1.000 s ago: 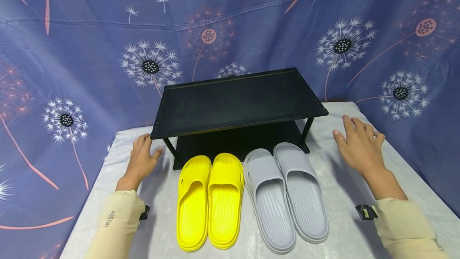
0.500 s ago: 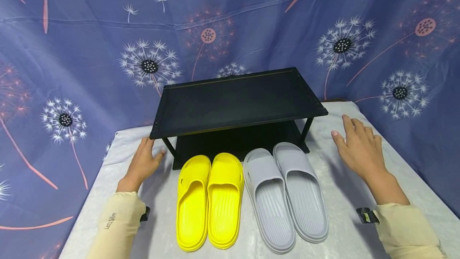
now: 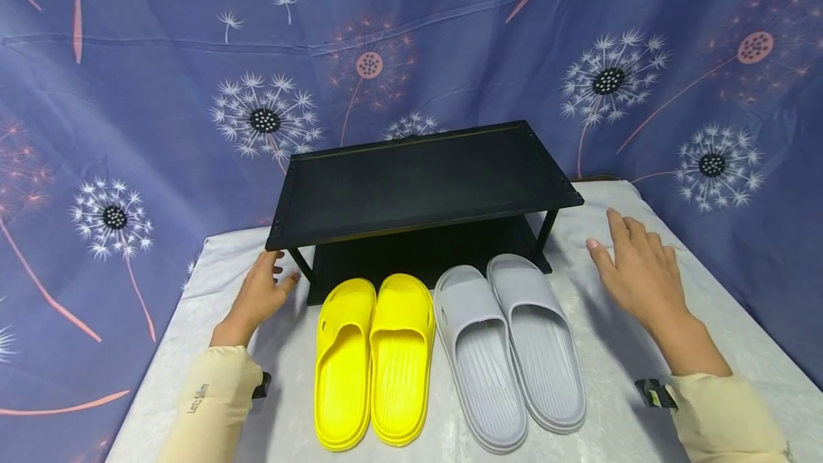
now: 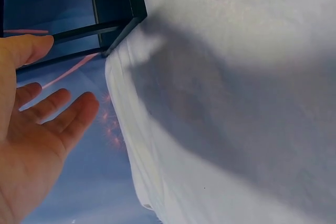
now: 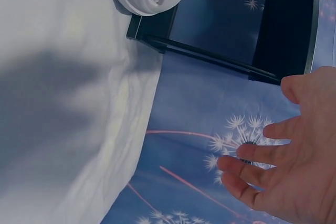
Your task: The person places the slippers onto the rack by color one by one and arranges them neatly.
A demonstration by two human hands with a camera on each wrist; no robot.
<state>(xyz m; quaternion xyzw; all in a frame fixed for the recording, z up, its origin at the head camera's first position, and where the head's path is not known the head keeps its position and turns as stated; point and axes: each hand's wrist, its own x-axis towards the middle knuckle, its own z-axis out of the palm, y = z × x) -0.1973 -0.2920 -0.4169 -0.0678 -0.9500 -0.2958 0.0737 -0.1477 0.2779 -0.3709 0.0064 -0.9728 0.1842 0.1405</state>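
A black two-tier shoe rack [image 3: 424, 181] stands at the back of the table. In front of it lie a pair of yellow slippers [image 3: 401, 349] and, to their right, a pair of grey slippers [image 3: 491, 370], toes toward the rack. Beside the rack's front left corner is my left hand [image 3: 257, 291], its fingers loosely bent and some fingertips hidden under the top shelf's edge; the left wrist view shows nothing in its grasp. Off the rack's right side, apart from it, my right hand [image 3: 639, 270] hovers with relaxed, spread fingers and holds nothing.
A white cloth [image 3: 289, 406] covers the table. Behind and at both sides hangs a blue curtain [image 3: 450, 34] with a dandelion print. The rack's lower shelf [image 3: 411, 249] sits just behind the slipper toes.
My left hand has shifted slightly right and toward me, its fingers more bent. The right hand has drifted a little left. Rack and slippers stay in place.
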